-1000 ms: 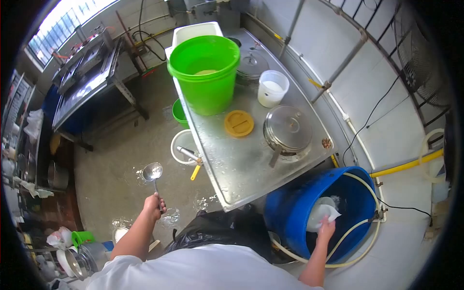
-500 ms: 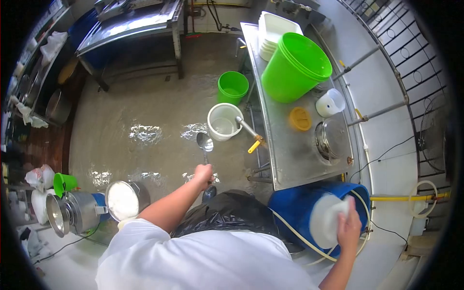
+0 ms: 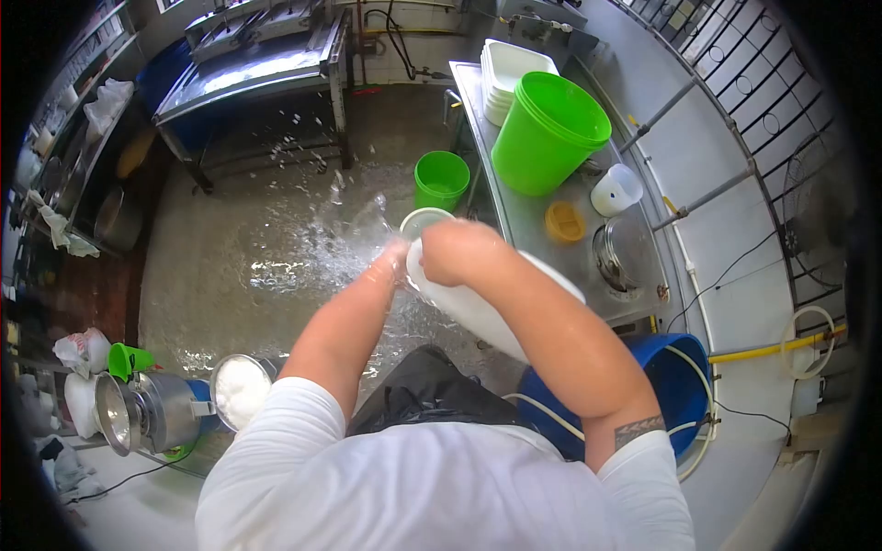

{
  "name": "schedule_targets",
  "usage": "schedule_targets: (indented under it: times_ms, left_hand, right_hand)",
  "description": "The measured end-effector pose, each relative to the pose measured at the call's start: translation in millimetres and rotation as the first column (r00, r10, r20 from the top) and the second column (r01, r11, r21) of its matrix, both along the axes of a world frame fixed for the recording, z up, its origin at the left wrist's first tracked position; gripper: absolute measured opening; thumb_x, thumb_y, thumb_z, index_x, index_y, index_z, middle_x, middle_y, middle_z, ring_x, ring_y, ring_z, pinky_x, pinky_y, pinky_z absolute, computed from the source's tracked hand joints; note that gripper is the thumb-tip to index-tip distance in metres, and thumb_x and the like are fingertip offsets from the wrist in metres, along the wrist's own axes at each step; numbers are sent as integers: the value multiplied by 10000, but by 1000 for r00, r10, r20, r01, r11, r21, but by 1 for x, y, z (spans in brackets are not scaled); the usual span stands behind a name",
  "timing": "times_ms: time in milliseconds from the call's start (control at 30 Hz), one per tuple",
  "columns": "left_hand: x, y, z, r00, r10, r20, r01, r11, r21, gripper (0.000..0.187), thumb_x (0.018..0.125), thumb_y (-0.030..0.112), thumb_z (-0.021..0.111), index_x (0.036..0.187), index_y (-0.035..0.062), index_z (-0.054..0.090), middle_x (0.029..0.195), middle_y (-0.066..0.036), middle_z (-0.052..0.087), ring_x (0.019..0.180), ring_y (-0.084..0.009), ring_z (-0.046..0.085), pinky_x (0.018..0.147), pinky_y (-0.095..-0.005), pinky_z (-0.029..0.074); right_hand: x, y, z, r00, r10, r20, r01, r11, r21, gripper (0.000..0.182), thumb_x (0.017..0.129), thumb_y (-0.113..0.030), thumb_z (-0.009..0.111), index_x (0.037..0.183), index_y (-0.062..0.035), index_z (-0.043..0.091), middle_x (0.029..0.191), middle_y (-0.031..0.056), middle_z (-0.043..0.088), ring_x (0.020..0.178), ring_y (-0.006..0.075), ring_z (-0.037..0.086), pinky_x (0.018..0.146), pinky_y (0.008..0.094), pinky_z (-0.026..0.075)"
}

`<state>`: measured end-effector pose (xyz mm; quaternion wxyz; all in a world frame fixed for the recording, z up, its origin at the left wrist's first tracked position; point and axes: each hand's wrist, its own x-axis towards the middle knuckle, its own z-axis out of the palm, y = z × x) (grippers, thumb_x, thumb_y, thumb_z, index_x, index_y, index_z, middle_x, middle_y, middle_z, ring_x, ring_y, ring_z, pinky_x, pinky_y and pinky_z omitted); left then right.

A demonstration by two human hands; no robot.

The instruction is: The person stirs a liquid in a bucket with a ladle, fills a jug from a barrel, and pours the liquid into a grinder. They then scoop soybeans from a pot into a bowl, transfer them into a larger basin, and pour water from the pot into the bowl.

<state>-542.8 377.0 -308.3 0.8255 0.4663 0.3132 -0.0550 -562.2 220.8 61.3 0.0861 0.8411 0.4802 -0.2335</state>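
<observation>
My right hand [image 3: 450,253] grips the upper edge of a large white plastic piece [image 3: 496,317], perhaps a lid or a shallow basin, which slants down to the right under my forearm. Close beside it on the left is my left hand [image 3: 395,260], blurred, with its fingers hard to make out. Water [image 3: 344,220] sprays from near my hands up and left over the wet floor. Just behind my hands shows the rim of a white bucket [image 3: 426,213], its lower part hidden. A green bucket [image 3: 442,181] stands beyond it on the floor.
On the steel table [image 3: 542,248] at the right are a large green bucket [image 3: 548,133], white trays [image 3: 514,69], a white jug [image 3: 616,190] and a yellow lid [image 3: 564,222]. A blue barrel [image 3: 675,386] with a hose stands nearer. Mixer and flour bowl [image 3: 242,390] are at left.
My right hand has come from the blue barrel to the middle with the white piece. The large spoon in my left hand is no longer visible. Water now splashes across the floor.
</observation>
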Motion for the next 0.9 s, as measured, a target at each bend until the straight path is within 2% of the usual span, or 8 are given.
schedule_targets:
  times_ms: [200,400,467,567,667,767,833,900]
  left_hand:
    - [-2,49,83,967,68,-245,-131,960,-247,137,930,164,619,837,87,555,739,-82,588,544,-170,546,430,-318,455]
    - [-96,79,104,984,51,-170,-89,969,-229,189,982,198,598,865,51,577,699,-60,600,519,-125,518,413,-276,415]
    - [-129,74,92,955,-64,-291,103,987,120,203,975,220,607,862,51,609,676,-58,593,495,-151,509,421,-324,424]
    - [-148,77,41,812,-5,-584,328,831,450,254,947,199,643,770,20,608,792,-108,673,571,-205,596,485,-407,465]
    - [-184,67,-1,923,125,-363,241,548,801,381,965,342,680,792,14,589,726,-92,607,532,-228,556,457,-412,418]
    - [-177,34,44,942,138,-304,56,832,552,373,981,382,680,854,49,570,699,-60,557,506,-196,513,444,-392,405]
    - [-160,14,68,963,149,-224,-63,934,352,331,1018,390,640,906,110,503,649,-2,464,483,-144,458,427,-348,388]
    - [-143,-16,93,974,213,-82,-188,952,241,306,1038,384,605,881,150,485,640,16,482,458,-126,460,406,-340,417]
  right_hand:
    - [11,-69,37,964,-235,124,172,908,381,394,973,-201,569,1307,-8,646,1175,245,720,1054,390,712,938,470,559]
    - [5,-258,4,757,-651,55,286,406,868,530,993,-200,651,1483,-44,524,1322,256,662,1207,391,662,1017,434,520]
    - [-12,-325,2,584,-812,-28,352,222,909,498,1027,-150,621,1496,-24,512,1437,220,610,1288,319,628,1077,390,474]
    - [-28,-423,-14,271,-944,188,296,267,917,478,1050,-169,588,1487,10,512,1458,246,580,1345,365,570,1116,382,435]
    - [-28,-492,-38,69,-954,291,389,295,873,482,1047,-203,594,1478,5,528,1466,261,563,1346,402,550,1126,398,427]
    - [-15,-521,-74,70,-859,508,413,488,769,398,1029,-246,632,1327,18,635,1299,244,652,1176,422,625,1045,464,481]
    - [-7,-445,-86,254,-942,219,330,297,896,332,1015,-245,661,1239,0,674,1201,210,685,1100,376,656,984,457,514]
    - [-4,-350,-98,411,-893,-183,607,119,785,283,998,-184,685,1239,-37,681,1199,160,707,1072,272,680,951,378,532]
